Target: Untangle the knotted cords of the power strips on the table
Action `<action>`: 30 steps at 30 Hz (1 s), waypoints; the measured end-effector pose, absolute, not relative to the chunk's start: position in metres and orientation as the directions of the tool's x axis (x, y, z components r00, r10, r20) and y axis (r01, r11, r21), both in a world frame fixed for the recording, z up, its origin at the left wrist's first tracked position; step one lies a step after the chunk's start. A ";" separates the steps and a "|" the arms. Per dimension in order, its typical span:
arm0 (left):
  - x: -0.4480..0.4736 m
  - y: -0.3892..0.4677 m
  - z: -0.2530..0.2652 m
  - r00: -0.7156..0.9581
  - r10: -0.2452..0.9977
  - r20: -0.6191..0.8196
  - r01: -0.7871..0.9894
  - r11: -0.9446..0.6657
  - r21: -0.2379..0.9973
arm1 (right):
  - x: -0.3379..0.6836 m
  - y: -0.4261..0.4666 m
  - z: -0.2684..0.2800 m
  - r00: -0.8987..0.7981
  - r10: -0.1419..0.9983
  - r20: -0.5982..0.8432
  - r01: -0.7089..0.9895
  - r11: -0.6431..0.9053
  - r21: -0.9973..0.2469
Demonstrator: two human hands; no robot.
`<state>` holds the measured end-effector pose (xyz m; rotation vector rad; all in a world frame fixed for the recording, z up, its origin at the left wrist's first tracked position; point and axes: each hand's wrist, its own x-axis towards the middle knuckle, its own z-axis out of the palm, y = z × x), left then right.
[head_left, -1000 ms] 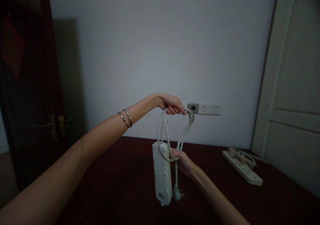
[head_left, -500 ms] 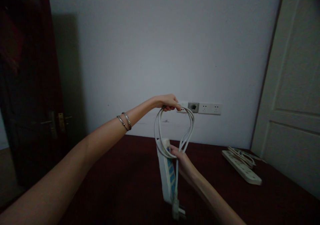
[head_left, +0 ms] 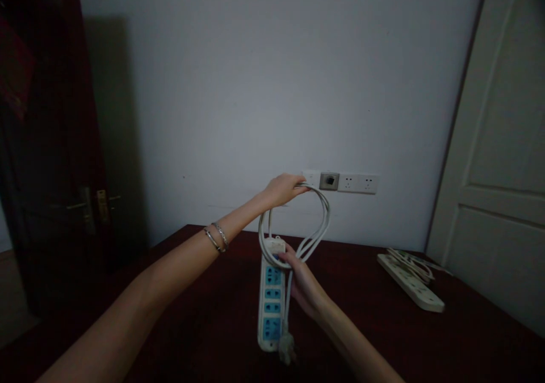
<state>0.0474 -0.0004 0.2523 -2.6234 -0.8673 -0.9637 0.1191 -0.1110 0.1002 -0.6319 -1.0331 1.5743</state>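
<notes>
My left hand [head_left: 287, 190] grips the top of a coiled white power cord [head_left: 324, 215], its fingers closed round the loops. Below it, my right hand [head_left: 296, 266] is closed on the bottom of the coil and the upper end of a white power strip [head_left: 263, 309]. The strip hangs upright with its blue socket face towards me. Beside its lower end dangles the cord's plug [head_left: 286, 348], whose prongs are blurred. Part of the right hand's grip is hidden behind the cord and strip.
A second white power strip [head_left: 411, 283] with a bundled cord lies on the dark red table [head_left: 204, 292] at the right. Wall sockets [head_left: 357, 183] sit behind my hands. A dark door [head_left: 46, 173] stands at the left and a pale panelled door [head_left: 498, 144] at the right.
The power strip has turned from edge-on so its sockets face me, and its plug has swung left. My left hand has dropped slightly and rolled over the coil.
</notes>
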 end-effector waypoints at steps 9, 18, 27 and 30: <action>0.044 0.000 0.253 0.820 0.332 0.467 0.354 -0.934 0.044 | 0.120 -0.103 0.090 -0.330 0.941 0.081 -0.487 -0.096 -0.868; 0.033 -0.002 0.267 0.724 0.622 0.299 0.311 -0.681 0.663 | 0.122 -0.098 0.102 -0.324 0.939 0.114 -0.381 -0.019 -0.925; -0.004 0.008 0.276 0.778 0.613 0.138 0.032 -0.258 0.966 | 0.125 -0.096 0.102 -0.231 0.969 0.086 -0.348 0.000 -0.938; -0.014 0.002 0.262 0.743 0.597 0.302 -0.234 -0.192 0.953 | 0.124 -0.094 0.101 -0.171 0.975 0.145 -0.380 0.070 -0.922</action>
